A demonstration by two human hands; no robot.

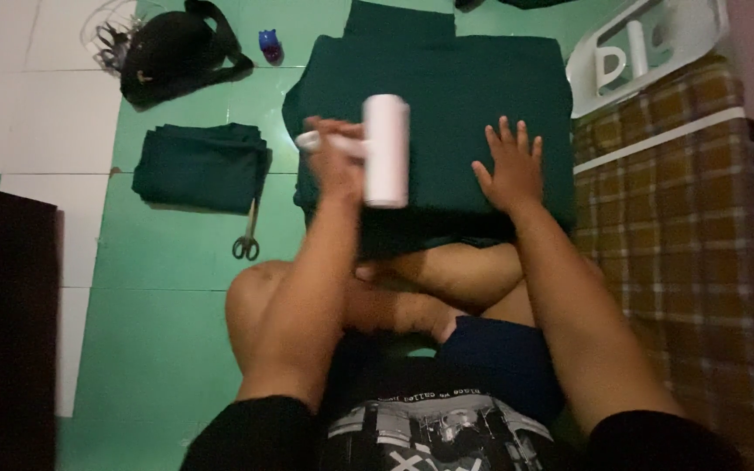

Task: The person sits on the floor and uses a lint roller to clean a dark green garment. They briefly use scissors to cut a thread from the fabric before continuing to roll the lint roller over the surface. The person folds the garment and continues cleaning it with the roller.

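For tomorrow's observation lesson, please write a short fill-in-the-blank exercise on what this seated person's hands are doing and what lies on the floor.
1. The left hand holds a white ____ by its handle.
2. The right hand lies flat, with fingers spread, on the folded dark ____ cloth.
3. A pair of ____ lies on the green floor below the smaller folded cloth.
4. The black bag lies on the floor to the ____ of the big cloth.

Missing words: lint roller; green; scissors; left

Folded green fabric point(473, 96): matt woven cloth. Lint roller point(386, 150): smooth white, plastic handle. Floor point(176, 253): green tiles, slight gloss. Scissors point(247, 237): metal blades. Plaid blanket point(674, 235): soft, matt cloth. Black bag point(176, 48): matt fabric.
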